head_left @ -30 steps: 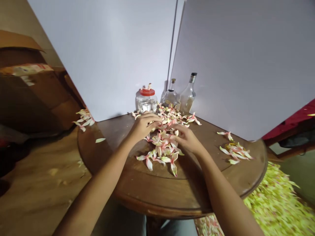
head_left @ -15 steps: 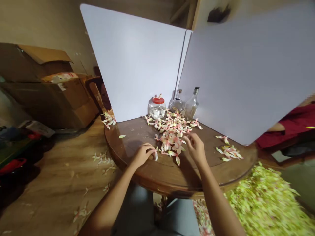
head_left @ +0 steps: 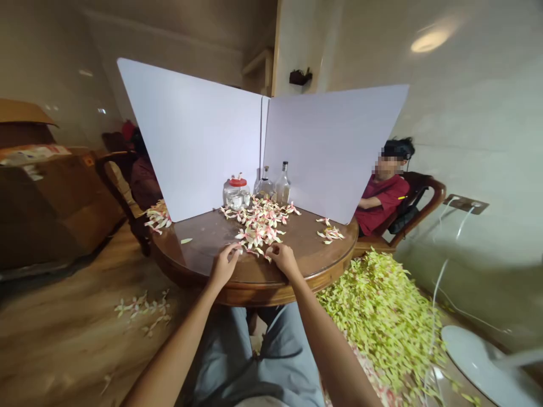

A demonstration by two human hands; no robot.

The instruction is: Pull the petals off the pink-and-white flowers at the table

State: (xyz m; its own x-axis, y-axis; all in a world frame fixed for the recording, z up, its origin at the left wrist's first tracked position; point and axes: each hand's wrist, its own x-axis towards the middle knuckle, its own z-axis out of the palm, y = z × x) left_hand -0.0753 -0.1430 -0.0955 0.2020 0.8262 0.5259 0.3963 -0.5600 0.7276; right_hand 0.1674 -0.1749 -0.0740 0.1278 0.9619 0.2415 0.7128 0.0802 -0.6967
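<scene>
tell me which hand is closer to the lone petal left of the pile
Left. The left hand rests just right of the lone petal; the right hand lies farther right.

At twelve o'clock a red-lidded jar (head_left: 236, 192) stands near a tall glass bottle (head_left: 282, 186); a green heap (head_left: 382, 308) lies at four o'clock.

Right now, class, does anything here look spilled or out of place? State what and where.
Loose flowers lie scattered on the wooden floor left of the round table, away from the pile the left hand and right hand touch. A far bigger yellow-green heap covers the floor on its right.
</scene>
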